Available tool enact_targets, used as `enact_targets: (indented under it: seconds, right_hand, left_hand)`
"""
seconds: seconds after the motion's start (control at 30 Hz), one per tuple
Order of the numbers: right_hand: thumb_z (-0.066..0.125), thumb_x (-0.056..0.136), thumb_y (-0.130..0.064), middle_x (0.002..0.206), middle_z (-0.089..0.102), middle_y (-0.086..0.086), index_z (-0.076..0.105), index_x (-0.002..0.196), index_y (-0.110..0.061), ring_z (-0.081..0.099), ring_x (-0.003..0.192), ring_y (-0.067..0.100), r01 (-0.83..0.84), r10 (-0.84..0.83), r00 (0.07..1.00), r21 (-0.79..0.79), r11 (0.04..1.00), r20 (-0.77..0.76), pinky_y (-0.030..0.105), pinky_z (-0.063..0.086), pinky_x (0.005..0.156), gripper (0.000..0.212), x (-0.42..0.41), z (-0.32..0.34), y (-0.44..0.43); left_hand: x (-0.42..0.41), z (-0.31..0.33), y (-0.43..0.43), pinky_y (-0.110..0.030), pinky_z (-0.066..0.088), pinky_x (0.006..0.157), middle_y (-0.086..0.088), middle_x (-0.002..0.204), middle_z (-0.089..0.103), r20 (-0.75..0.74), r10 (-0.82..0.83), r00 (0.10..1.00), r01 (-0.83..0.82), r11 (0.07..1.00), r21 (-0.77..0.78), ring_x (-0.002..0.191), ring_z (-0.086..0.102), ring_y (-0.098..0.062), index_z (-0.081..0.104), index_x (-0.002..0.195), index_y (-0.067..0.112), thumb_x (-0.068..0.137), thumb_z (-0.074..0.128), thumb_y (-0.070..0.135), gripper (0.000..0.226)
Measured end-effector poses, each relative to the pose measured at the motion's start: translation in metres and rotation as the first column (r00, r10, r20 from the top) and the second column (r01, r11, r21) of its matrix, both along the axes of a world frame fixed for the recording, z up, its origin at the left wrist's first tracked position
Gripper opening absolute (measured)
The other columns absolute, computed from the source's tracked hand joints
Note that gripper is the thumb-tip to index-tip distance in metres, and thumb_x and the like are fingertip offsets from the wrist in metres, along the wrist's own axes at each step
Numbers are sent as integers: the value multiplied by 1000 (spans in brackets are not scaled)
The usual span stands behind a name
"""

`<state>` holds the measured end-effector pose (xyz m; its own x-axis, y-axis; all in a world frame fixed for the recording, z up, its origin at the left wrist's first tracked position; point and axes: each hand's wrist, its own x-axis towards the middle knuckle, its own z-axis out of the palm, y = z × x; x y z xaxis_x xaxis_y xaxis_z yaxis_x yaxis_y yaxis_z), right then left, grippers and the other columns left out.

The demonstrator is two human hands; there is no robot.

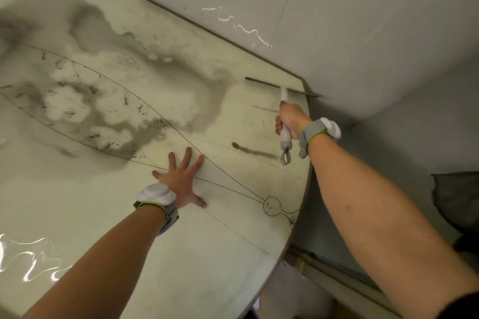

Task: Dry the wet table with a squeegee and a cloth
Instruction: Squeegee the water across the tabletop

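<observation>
Water glints point(23, 261) on the near left of the pale, grey-veined surface point(207, 254). Toward the middle, the left hand point(178, 179) lies palm down on the surface, its fingers point(187, 155) straight and spread wide, holding nothing. To the right, near the surface's far edge by the wall point(363, 21), the right hand point(291, 120) has its fingers point(277, 124) wrapped round the white handle of the squeegee point(284, 93), with the dark blade set on the surface. Off the surface at far right lies a dark grey crumpled thing point(456, 202), too unclear to identify.
</observation>
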<state>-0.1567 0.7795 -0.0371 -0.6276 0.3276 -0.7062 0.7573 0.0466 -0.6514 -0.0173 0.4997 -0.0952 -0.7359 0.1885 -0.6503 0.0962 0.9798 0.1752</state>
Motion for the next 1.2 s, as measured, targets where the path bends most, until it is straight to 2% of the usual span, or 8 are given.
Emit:
enact_targets:
  seconds: [0.1,0.23,0.4,0.63,0.77,0.87,1.07,1.2]
  right_hand:
    - [30,107,-35,62,43,8,41,81,-9,37,43,18,34,-33,999,-17,999,30,24,35,43,38,26,-11,-19]
    - [30,105,-37,71,46,9,42,103,-9,40,43,18,41,-41,999,2,999,16,24,39,40,31,87,-15,-44]
    - [29,106,-38,72,44,8,42,107,-10,41,43,18,39,-38,999,-31,999,28,23,38,39,31,167,-3,-70]
    - [34,105,-39,78,48,7,44,114,-7,43,43,15,3,-3,1000,-59,998,-3,23,39,39,35,244,19,-107]
    - [37,104,-40,75,46,6,47,107,-12,39,39,12,31,-35,997,-57,998,-67,21,35,38,30,254,35,-85]
    - [39,104,-40,74,46,5,50,110,-10,37,38,10,32,-32,998,-15,999,-59,21,32,37,32,274,45,-46]
    - [41,103,-42,72,48,3,54,114,-18,39,40,8,-184,174,979,88,979,110,20,31,37,29,325,46,-4]
    - [42,102,-42,73,49,6,56,112,-22,38,39,10,-254,242,964,112,961,111,20,31,36,26,305,38,-11]
  left_hand:
    - [0,-1,0,-76,21,102,12,157,-27,-11,3,1000,-3,1000,-1,146,-19,-36,-14,149,45,53,79,69,135]
    - [1,1,2,-76,20,102,11,158,-24,-24,11,1000,-11,1000,3,146,-18,-35,-10,150,44,53,81,67,135]
    - [4,3,1,-77,16,102,8,159,-22,-28,17,999,-17,1000,18,146,-17,-35,-8,151,41,54,81,65,134]
    - [50,3,-2,-67,19,108,2,162,-11,-170,27,985,-28,1000,-5,149,-8,-27,5,154,35,76,64,67,103]
    - [59,5,-2,-67,19,108,-2,162,-12,-135,5,991,-7,1000,-16,149,-8,-28,1,153,34,74,64,70,107]
    - [62,11,-2,-68,20,108,-3,162,-12,-131,-14,991,14,1000,-1,149,-8,-29,1,154,33,71,66,70,112]
    - [64,9,-1,-68,20,108,-4,161,-16,-84,-72,994,70,997,-22,148,-9,-30,-3,154,32,63,71,73,124]
    - [62,7,-19,-68,21,107,-5,161,-16,-74,-50,996,45,997,-66,148,-9,-30,-6,154,27,59,74,72,132]
